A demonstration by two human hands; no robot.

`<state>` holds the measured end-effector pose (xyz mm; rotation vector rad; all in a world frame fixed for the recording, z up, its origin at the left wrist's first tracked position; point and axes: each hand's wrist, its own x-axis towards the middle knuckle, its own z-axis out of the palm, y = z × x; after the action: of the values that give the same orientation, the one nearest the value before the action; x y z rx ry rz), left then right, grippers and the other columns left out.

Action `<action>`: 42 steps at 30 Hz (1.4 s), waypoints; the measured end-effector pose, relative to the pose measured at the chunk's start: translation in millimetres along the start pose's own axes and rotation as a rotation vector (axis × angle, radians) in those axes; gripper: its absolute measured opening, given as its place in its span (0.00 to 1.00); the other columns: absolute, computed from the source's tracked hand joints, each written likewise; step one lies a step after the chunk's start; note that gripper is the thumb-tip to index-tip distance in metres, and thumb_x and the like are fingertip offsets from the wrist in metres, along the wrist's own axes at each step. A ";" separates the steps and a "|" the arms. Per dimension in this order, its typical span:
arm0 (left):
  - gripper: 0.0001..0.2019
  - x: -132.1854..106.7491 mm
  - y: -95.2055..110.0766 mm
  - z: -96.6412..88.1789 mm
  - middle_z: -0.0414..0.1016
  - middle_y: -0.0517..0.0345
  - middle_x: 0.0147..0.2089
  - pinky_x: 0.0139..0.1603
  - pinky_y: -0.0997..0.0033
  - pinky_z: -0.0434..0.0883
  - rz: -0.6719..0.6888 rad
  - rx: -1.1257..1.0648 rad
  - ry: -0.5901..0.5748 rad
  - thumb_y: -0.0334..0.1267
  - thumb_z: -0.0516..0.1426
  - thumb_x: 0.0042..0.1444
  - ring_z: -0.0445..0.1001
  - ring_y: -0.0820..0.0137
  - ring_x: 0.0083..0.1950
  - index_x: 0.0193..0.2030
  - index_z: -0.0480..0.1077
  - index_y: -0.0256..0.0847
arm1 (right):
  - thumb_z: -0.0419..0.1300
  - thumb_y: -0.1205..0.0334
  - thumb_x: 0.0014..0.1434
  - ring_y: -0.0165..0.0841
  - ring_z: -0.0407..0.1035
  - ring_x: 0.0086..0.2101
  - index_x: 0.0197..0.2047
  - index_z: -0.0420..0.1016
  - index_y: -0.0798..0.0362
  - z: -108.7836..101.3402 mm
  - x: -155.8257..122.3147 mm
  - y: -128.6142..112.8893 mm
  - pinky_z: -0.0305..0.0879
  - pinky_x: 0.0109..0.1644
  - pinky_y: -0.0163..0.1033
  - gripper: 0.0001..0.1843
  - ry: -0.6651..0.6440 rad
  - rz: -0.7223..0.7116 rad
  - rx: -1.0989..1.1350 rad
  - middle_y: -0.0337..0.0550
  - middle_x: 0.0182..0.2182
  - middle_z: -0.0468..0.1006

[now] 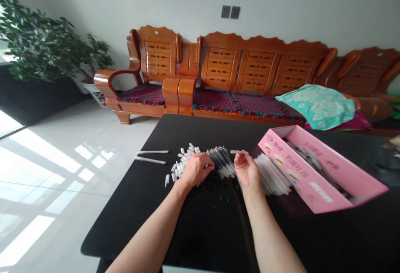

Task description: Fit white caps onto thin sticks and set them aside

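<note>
Head view: over a glossy black surface (200,233), the right hand (248,173), palm turned up, pinches a slim, pale, semi-clear tube (236,152) between thumb and fingers. The tube lies nearly level, its free end pointing left above the surface. The left hand (196,169) is bent palm down with its fingers curled together, between a loose heap of short white plastic caps (178,169) and a scatter of tiny black plugs (214,182); whether its fingertips grip anything cannot be told, as the hand itself hides them.

Between the hands lies a bundle of thin dark rods with silvery tips (219,160). Just right of the right hand is a stack of long frosted-white plastic tubes (272,176), and beside that an open pink cardboard box (312,183). Two slender white pen-like sticks (152,152) lie apart at the far left.

For good handling, a light pinch near one end of the tube seems best, leaving its free end open to view and its wall unsqueezed. The left fingertips would do well to lift one small piece at a time, low and straight up, without spreading the heaps into each other.
</note>
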<state>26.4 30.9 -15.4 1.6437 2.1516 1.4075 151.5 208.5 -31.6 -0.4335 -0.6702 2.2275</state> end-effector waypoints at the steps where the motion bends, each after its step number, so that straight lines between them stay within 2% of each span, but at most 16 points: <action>1: 0.03 -0.2 -0.4 -2.5 0.77 0.55 0.34 0.46 0.63 0.65 0.030 0.013 -0.067 0.34 0.65 0.50 0.72 0.63 0.38 0.32 0.80 0.46 | 0.66 0.70 0.55 0.29 0.79 0.25 0.30 0.78 0.54 -0.6 0.2 -0.6 0.77 0.30 0.29 0.04 -0.002 0.000 -0.004 0.38 0.24 0.83; 3: 0.06 -1.2 -0.9 -8.3 0.77 0.55 0.37 0.47 0.62 0.63 0.080 0.063 -0.164 0.37 0.67 0.47 0.72 0.61 0.41 0.34 0.80 0.46 | 0.66 0.70 0.55 0.29 0.79 0.25 0.30 0.79 0.54 -1.1 0.2 -1.3 0.77 0.31 0.29 0.04 0.000 0.007 0.002 0.38 0.24 0.83; 5: 0.10 -3.0 -1.5 -12.7 0.77 0.55 0.40 0.48 0.61 0.62 0.099 0.139 -0.205 0.37 0.69 0.44 0.72 0.60 0.43 0.36 0.80 0.46 | 0.65 0.71 0.55 0.29 0.79 0.25 0.30 0.79 0.55 -0.5 -0.4 -1.3 0.77 0.30 0.30 0.04 0.012 0.016 0.020 0.38 0.23 0.83; 9: 0.08 -6.3 -4.5 -12.0 0.77 0.56 0.40 0.49 0.61 0.61 0.095 0.221 -0.228 0.33 0.67 0.44 0.72 0.60 0.44 0.34 0.79 0.45 | 0.64 0.71 0.56 0.29 0.79 0.25 0.29 0.79 0.55 1.4 -1.3 -0.9 0.77 0.30 0.30 0.05 0.018 0.008 0.025 0.39 0.23 0.82; 13: 0.04 -6.2 -2.8 -7.3 0.77 0.55 0.38 0.50 0.60 0.63 0.080 0.140 -0.195 0.32 0.66 0.47 0.72 0.61 0.42 0.31 0.79 0.45 | 0.65 0.71 0.55 0.29 0.79 0.25 0.29 0.78 0.55 2.0 -1.6 -1.6 0.78 0.30 0.30 0.04 0.016 0.001 0.015 0.39 0.23 0.82; 15: 0.03 -5.3 2.0 -6.1 0.78 0.54 0.36 0.49 0.61 0.65 0.047 0.011 -0.149 0.32 0.64 0.49 0.73 0.62 0.41 0.30 0.79 0.44 | 0.65 0.71 0.55 0.29 0.79 0.25 0.30 0.78 0.56 2.4 -2.1 -1.6 0.77 0.30 0.30 0.03 0.016 0.006 0.013 0.39 0.23 0.82; 17: 0.03 -4.5 8.0 -5.4 0.78 0.52 0.36 0.46 0.63 0.68 -0.042 -0.197 -0.064 0.34 0.62 0.52 0.75 0.63 0.40 0.32 0.79 0.42 | 0.66 0.70 0.55 0.30 0.79 0.25 0.30 0.78 0.56 3.0 -2.9 -0.6 0.77 0.30 0.29 0.02 0.000 0.004 -0.007 0.40 0.24 0.83; 22: 0.08 -3.9 13.0 -3.9 0.79 0.49 0.35 0.37 0.66 0.74 -0.349 -0.932 0.148 0.40 0.63 0.52 0.79 0.63 0.35 0.32 0.75 0.37 | 0.68 0.67 0.52 0.32 0.79 0.26 0.33 0.79 0.56 4.6 -4.2 5.7 0.78 0.30 0.31 0.04 -0.060 -0.012 -0.094 0.43 0.25 0.84; 25: 0.09 -3.4 8.5 -4.5 0.80 0.49 0.34 0.36 0.67 0.75 -0.396 -1.088 0.196 0.39 0.65 0.49 0.79 0.66 0.31 0.32 0.75 0.35 | 0.68 0.68 0.51 0.34 0.79 0.26 0.33 0.79 0.56 5.2 -4.5 9.1 0.78 0.29 0.33 0.04 -0.076 0.010 -0.113 0.45 0.26 0.84; 31: 0.07 -2.3 2.6 -5.0 0.79 0.53 0.29 0.36 0.70 0.75 -0.398 -1.101 0.202 0.36 0.65 0.49 0.78 0.69 0.29 0.34 0.77 0.35 | 0.69 0.68 0.50 0.34 0.79 0.26 0.33 0.79 0.57 7.2 -6.6 11.0 0.77 0.29 0.33 0.06 -0.087 0.004 -0.127 0.46 0.27 0.84; 37: 0.12 -3.3 0.0 -4.0 0.78 0.52 0.32 0.37 0.70 0.74 -0.402 -1.022 0.196 0.39 0.62 0.52 0.77 0.69 0.30 0.40 0.80 0.36 | 0.69 0.68 0.50 0.34 0.79 0.26 0.33 0.79 0.56 8.5 -7.7 10.9 0.78 0.29 0.33 0.06 -0.079 0.004 -0.131 0.45 0.26 0.84; 42: 0.16 -2.6 3.1 -3.1 0.77 0.54 0.32 0.36 0.70 0.73 -0.373 -1.001 0.180 0.42 0.65 0.51 0.75 0.70 0.30 0.46 0.78 0.39 | 0.69 0.67 0.49 0.35 0.79 0.27 0.34 0.79 0.56 9.9 -9.1 10.4 0.78 0.29 0.34 0.07 -0.099 -0.005 -0.156 0.46 0.27 0.84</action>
<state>28.0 26.9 -12.6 0.7245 1.2727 2.0235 146.6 192.4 -28.8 -0.4000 -0.9008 2.2111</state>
